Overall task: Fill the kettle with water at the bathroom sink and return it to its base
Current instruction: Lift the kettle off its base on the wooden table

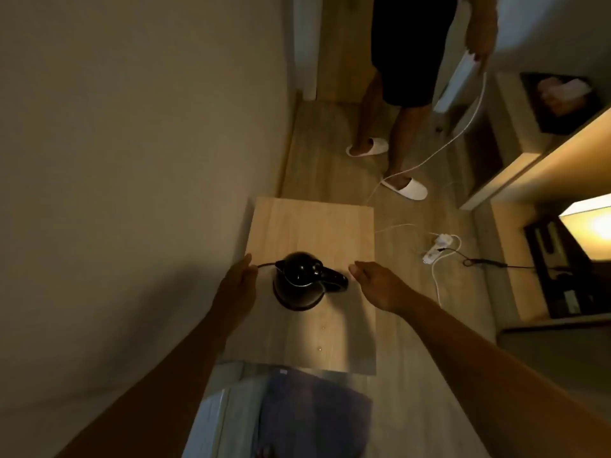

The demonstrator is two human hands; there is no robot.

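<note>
A black electric kettle (299,280) stands upright on a small wooden table (314,226), its handle pointing right and its lid closed. The base under it is hidden by the kettle's body. A thin black cord (266,265) runs left from it. My left hand (239,279) hovers just left of the kettle, fingers apart, fingertips at the cord. My right hand (377,280) hovers just right of the handle, fingers extended, not touching it.
A wall runs along the left of the table. Another person in white slippers (405,188) stands on the wooden floor beyond, holding a white device with a cable. A white power strip (436,247) and cables lie on the floor to the right. A lit lamp (591,226) stands at far right.
</note>
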